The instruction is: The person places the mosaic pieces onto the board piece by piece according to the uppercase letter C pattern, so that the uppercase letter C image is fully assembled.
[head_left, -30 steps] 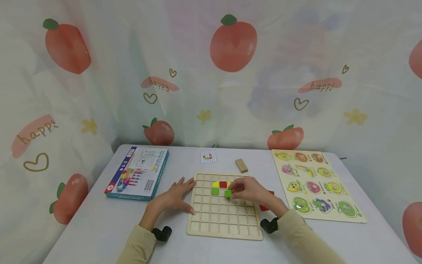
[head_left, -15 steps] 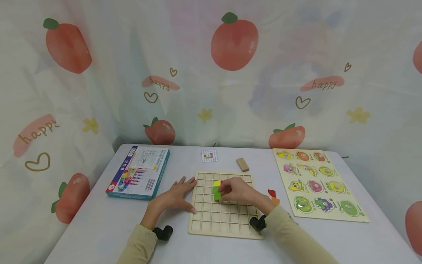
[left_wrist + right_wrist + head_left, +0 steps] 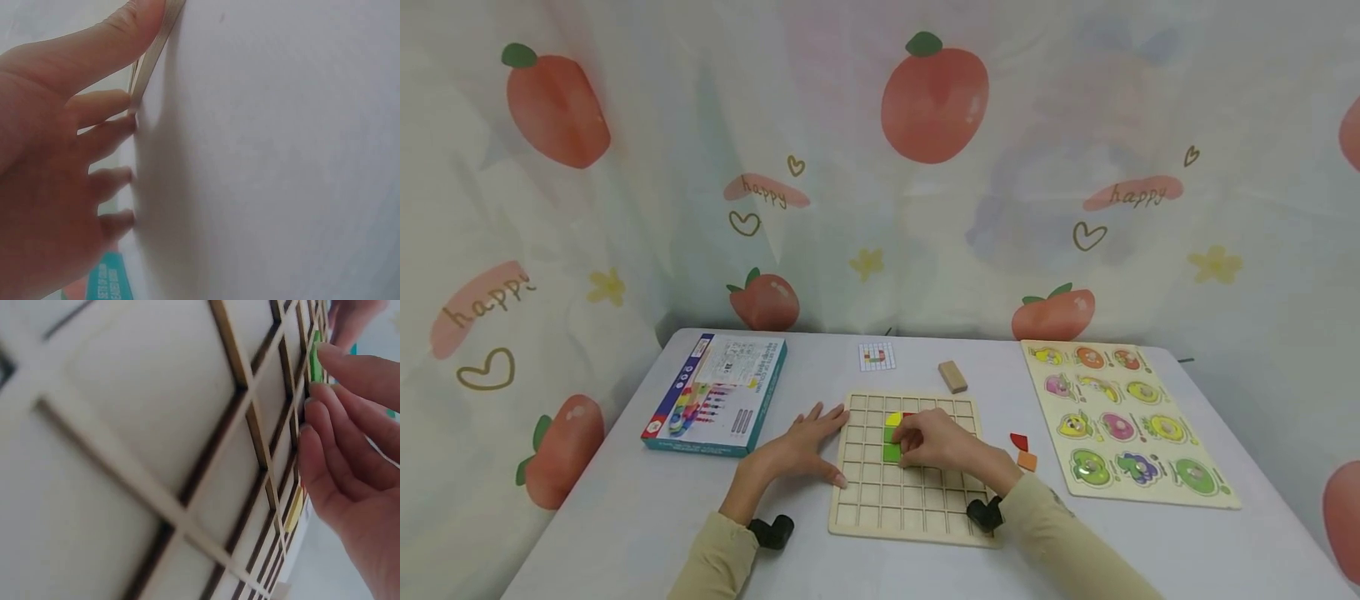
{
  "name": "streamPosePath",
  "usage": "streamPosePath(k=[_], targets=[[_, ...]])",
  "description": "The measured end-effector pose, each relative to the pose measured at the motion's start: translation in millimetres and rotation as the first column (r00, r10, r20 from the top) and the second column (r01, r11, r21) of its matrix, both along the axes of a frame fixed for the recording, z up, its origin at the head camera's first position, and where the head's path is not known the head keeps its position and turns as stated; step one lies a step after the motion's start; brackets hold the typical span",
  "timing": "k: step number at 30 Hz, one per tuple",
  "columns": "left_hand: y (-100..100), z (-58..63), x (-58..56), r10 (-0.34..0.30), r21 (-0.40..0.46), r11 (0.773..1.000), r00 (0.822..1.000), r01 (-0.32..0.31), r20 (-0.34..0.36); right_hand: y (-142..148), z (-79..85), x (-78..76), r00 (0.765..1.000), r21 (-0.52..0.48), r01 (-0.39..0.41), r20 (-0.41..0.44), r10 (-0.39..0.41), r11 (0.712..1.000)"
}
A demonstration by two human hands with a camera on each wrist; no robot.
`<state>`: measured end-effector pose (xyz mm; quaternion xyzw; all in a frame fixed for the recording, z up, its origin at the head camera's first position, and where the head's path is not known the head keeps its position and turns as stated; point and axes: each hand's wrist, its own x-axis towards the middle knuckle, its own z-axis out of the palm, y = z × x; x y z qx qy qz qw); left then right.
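A wooden grid board (image 3: 880, 517) lies on the white table, its cells edged by thin raised strips. My right hand (image 3: 943, 442) pinches a green square tile (image 3: 891, 452) at a cell left of the board's middle. In the right wrist view the thumb touches this green tile, low among the strips. Just above it lie another green tile (image 3: 888, 434) and a yellow rounded piece (image 3: 893, 418), while the hand mostly hides a red tile (image 3: 907, 414). My left hand (image 3: 797, 450), fingers spread, rests at the board's left edge, thumb against its side (image 3: 147, 69).
Right of the board lie a red piece (image 3: 1018, 442) and an orange square (image 3: 1027, 461). Behind it are a small pattern card (image 3: 877, 357) and a wooden block (image 3: 952, 377). A boxed set (image 3: 715, 396) lies left, a fruit puzzle board (image 3: 1123, 425) right.
My right hand has moved left and down over the board, bringing the green tile from above the grid to the cell below the other green tile. The left hand has stayed put.
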<state>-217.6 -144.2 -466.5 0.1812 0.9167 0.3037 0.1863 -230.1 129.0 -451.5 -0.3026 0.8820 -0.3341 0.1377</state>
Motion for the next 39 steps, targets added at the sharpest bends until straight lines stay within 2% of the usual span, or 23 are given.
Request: streamPosePath(k=[5, 15, 21, 29, 39], targets=[[2, -1.0, 0.1, -0.012, -0.019, 1.0, 1.0, 0.012, -0.012, 13, 3.1, 5.3, 1.0, -0.015, -0.01, -0.023, 0.01, 1.0], [-2, 0.1, 9.7, 0.005, -0.011, 1.0, 1.0, -0.005, -0.002, 43, -0.3, 21.1, 0.995, -0.026, 0.058, -0.085, -0.06, 0.998], [0, -2.9, 4.1, -0.006, -0.01, 1.0, 1.0, 0.006, -0.024, 68, 1.5, 24.5, 0.984, -0.014, 0.1, -0.148, -0.101, 0.995], [2, -2.8, 1.4, -0.001, -0.008, 1.0, 1.0, 0.001, -0.025, 96, 4.5, 33.6, 0.978, -0.019, 0.157, -0.133, -0.158, 0.987], [3, -0.1, 3.6, -0.005, -0.003, 1.0, 0.999, 0.005, -0.031, 123, -2.4, 38.7, 0.956, 0.033, 0.267, -0.136, -0.26, 0.963]])
